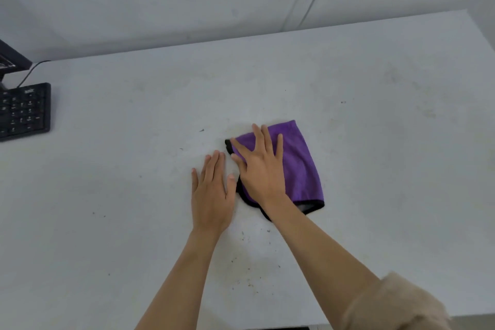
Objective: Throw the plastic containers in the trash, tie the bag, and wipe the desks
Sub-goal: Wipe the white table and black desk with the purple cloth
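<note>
Both hands flat, fingers straight: right hand presses purple cloth; left hand on desk.

Office workstation.
White desk against plain wall, black keyboard with cable, monitor base at left edge.

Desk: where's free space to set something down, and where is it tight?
Free: the desk right of the purple cloth out to its right edge, and the stretch between the keyboard and the left hand. Tight: mid-desk, where the right hand presses the cloth, left hand flat beside it.
</note>
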